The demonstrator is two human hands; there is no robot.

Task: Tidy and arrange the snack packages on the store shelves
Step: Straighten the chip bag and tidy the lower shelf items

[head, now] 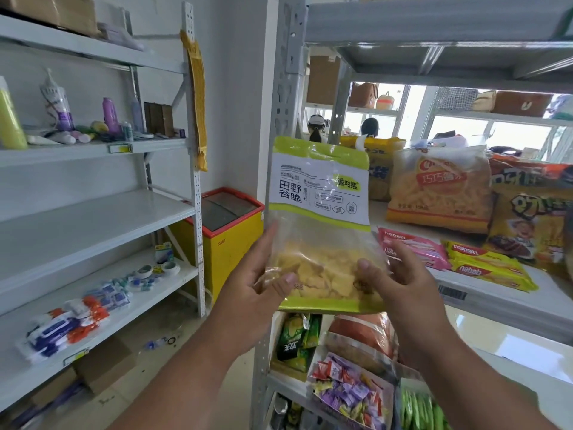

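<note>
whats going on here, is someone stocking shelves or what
A person is holding a green-and-white snack bag upright in front of a grey shelf. The left hand and right hand both grip its lower part, where yellow crisps show through the clear window. The bag is in the air, not yet on any shelf. To its right, the shelf already holds other snacks, including pink wafer packs lying flat and a fries bag standing upright.
</note>
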